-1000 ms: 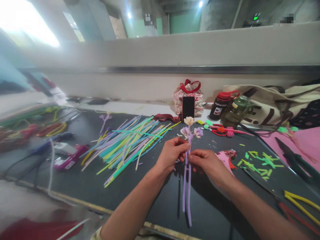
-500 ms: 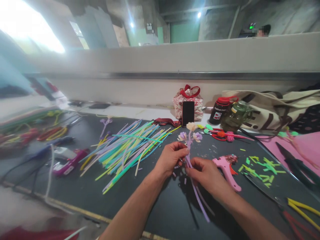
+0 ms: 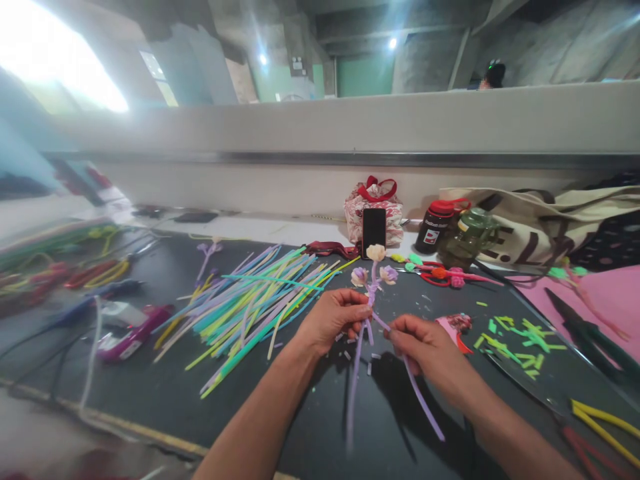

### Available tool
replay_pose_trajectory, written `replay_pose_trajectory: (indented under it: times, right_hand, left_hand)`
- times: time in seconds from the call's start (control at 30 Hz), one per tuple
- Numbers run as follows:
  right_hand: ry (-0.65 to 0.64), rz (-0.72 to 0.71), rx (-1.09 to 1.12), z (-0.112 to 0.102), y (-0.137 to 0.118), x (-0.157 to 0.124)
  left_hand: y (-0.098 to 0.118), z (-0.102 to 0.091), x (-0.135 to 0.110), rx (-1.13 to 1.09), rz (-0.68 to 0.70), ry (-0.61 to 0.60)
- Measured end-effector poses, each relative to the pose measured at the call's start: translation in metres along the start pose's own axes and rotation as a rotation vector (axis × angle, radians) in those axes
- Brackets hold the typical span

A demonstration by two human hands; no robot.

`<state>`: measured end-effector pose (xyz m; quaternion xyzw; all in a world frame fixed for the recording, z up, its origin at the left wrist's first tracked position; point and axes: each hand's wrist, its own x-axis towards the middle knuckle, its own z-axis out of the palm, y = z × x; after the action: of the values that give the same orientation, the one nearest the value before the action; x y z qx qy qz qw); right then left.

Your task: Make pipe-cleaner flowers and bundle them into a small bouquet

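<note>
We see a small flower sprig [image 3: 373, 273], three fuzzy blooms on a lilac stalk, held upright just above the dark table [image 3: 150, 387] in the middle of the view. The left hand [image 3: 327, 320] pinches the stalk right below the blooms, thumb and fingers closed on it. The right hand [image 3: 425, 347] is closed around one lilac stem [image 3: 423, 403], which leaves the pinch sideways and trails down to the right. A second stem [image 3: 353, 393] hangs straight down from the left hand, blurred at its end.

We judge the step to be a wrap, with the slanted stem going around the stalk just under the left thumb. A further turn would call for a firm left pinch so the blooms do not spin. The right hand would need to carry its stem close and taut around the stalk, clear of the hanging one.

Just beside the right hand, and partly hidden by it, lies a pink glue gun [image 3: 453, 325], with green clippings [image 3: 520, 333] near it. To the left spreads a pile of pipe cleaners [image 3: 250, 300]. Behind the sprig a phone [image 3: 374, 230] leans against a patterned pouch [image 3: 373, 200].
</note>
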<state>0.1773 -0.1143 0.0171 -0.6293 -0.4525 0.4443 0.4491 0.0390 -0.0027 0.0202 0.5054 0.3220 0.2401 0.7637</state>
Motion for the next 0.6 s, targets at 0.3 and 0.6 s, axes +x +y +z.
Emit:
replay_pose_trajectory:
  times: [0.3, 0.6]
  right_hand:
    - [0.025, 0.011, -0.054, -0.0069, -0.0014, -0.0057]
    - [0.034, -0.049, -0.190, -0.0069, 0.0026, -0.0047]
  left_hand:
    - [-0.0013, -0.0017, 0.0003, -0.030, -0.058, -0.019]
    - [-0.0017, 0.0020, 0.0005, -0.006, -0.050, 0.000]
